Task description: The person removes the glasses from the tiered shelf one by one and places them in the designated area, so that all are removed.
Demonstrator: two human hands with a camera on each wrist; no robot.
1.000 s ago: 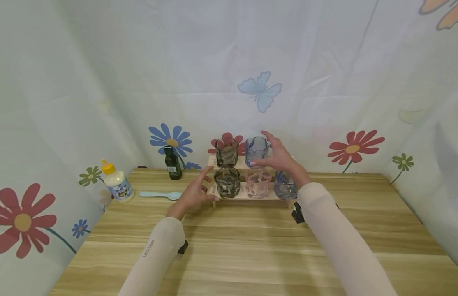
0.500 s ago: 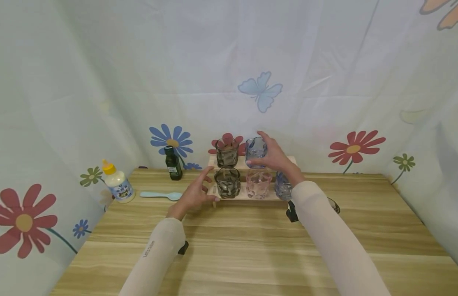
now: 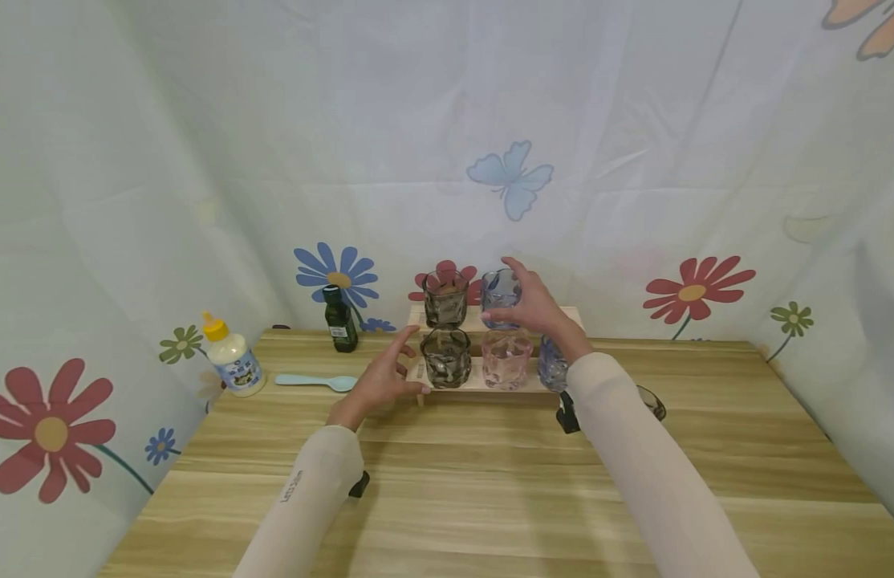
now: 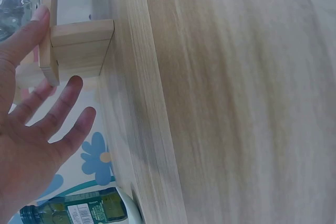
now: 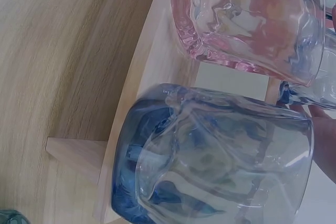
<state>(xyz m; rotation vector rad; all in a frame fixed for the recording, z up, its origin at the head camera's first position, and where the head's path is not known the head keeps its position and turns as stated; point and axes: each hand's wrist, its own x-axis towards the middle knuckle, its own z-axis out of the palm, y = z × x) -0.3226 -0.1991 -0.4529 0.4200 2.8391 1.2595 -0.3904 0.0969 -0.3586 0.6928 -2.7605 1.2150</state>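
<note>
A two-step wooden rack [image 3: 472, 380] stands by the back curtain. My right hand [image 3: 535, 307] holds a blue glass [image 3: 499, 291] on its upper step, thumb in front and index finger at the rim; the glass's right side is hidden. A smoky grey glass [image 3: 445, 301] stands left of it. Below are a second grey glass [image 3: 447, 361], a pink glass [image 3: 506, 363] and another blue glass [image 5: 226, 166], partly covered by my right wrist in the head view. My left hand [image 4: 26, 150] is at the rack's left end, thumb against the front edge, other fingers spread.
Left of the rack stand a dark green bottle [image 3: 340, 321] and a yellow-capped squeeze bottle [image 3: 233, 363]. A pale blue spoon [image 3: 315, 382] lies on the wooden table [image 3: 461, 498]. Behind my right sleeve, a dark glass rim [image 3: 652, 403] peeks out. The curtain borders the table's back and sides.
My right hand has shifted slightly left, closer round the upper blue glass. More of the dark glass behind my right sleeve shows. My left hand stays at the rack's end.
</note>
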